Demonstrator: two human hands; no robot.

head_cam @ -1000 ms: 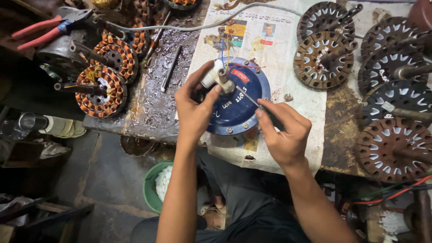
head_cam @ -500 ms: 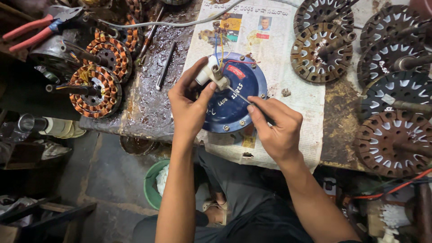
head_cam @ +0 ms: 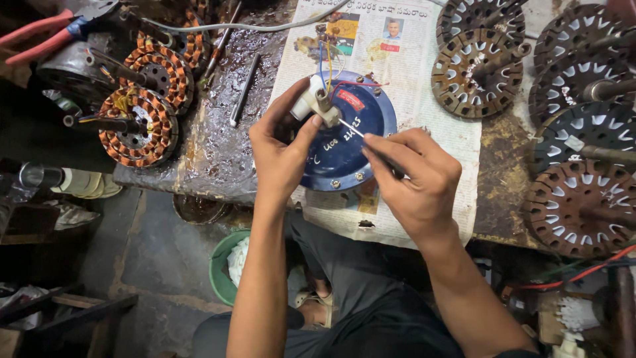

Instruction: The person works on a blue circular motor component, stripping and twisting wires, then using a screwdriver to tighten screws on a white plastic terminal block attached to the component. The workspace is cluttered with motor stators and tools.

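Both hands had slid a little lower and nearer since the earlier pictures, and the thin tool had come closer to the small white part. The left hand [head_cam: 281,149] was curled shut around that white block [head_cam: 310,103], pinching it with thumb and fingers on top of the round blue motor cover [head_cam: 348,142]. The right hand [head_cam: 414,179] was closed around a thin tool [head_cam: 354,129], most likely a small screwdriver, and its shiny tip pointed at the side of the white block, just beside the left thumb.

The blue motor cover lay on a sheet of newspaper [head_cam: 397,73] on the dirty counter [head_cam: 218,152], right in front of the person. Thin coloured wires [head_cam: 326,63] ran up from the white block.

It looked like the step in hand was working on a tiny screw or wire slot in the white block. The next move probably needed the left hand to hold the block very still while the right hand set the tip right in the little hole and turned it gently. A slip could poke the thumb or pull a wire loose.

Off to the left sat round copper coils [head_cam: 136,126], and red pliers [head_cam: 40,30] lay in the far corner. Dark metal discs with slots [head_cam: 477,66] were spread on the right, well apart from the hands. A green bucket [head_cam: 222,265] stood on the floor below.
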